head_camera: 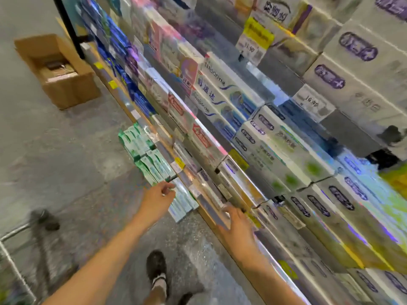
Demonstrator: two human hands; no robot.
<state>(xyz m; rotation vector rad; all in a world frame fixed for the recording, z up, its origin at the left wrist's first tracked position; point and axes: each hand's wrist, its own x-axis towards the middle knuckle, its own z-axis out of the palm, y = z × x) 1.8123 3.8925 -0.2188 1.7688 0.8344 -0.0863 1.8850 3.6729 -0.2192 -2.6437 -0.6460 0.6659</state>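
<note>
- We face the shelves [123,100], which run from 11 o'clock down to 5 o'clock and fill the right half of our view, packed tight with toothpaste cartons.
- The grey floor [66,155] takes up the left half, from 9 o'clock round to 6 o'clock.
- The white cartons [330,80] with purple labels are stacked at 2 o'clock, and more of them lie lower, near 4 o'clock.
- An open cardboard box [72,89] sits on the floor at 10 o'clock, just beside the far end of the shelves.
- The green boxes [143,146] stand in rows on the lowest shelf, just off centre toward 8 o'clock, their ends jutting past the shelf edge.
- Our left hand [158,199] is at 7 o'clock, its fingers curled round the near end of the green boxes; blur hides the exact grip.
- Our right hand [237,225] is at 5 o'clock, fingers spread and resting flat on the shelf edge.
- Our dark shoe [156,265] stands on the floor at 6 o'clock.
- A yellow price tag [257,33] hangs at 1 o'clock.
</note>
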